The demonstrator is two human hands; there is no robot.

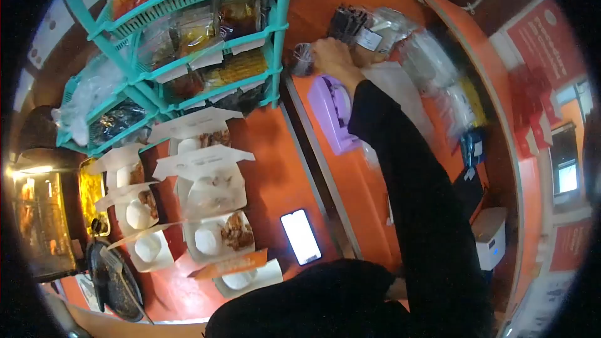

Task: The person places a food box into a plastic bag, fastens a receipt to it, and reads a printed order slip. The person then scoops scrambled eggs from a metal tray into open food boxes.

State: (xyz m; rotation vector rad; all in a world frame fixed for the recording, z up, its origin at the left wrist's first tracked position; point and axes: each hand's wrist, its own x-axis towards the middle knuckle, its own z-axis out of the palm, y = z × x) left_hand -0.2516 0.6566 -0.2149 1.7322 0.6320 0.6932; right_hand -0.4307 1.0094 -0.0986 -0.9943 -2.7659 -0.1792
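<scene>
My right hand (335,57) reaches to the far part of the orange counter, its fingers bent down and closed. What they hold, if anything, is hidden. A bundle of thin black items (347,23) lies just beyond it, and a small dark bundle (303,57) sits to its left. Below the wrist stands a purple tape dispenser (325,112). Of my left hand (397,288) only a small patch shows near the bottom, between dark sleeves; its fingers are hidden.
Open white boxes (216,241) with rice and brown food stand at left, near a lit phone (300,236). Teal racks (188,69) hold filled bags. Plastic packs (429,56) line the right edge, above a white device (490,238). A gap splits the counters.
</scene>
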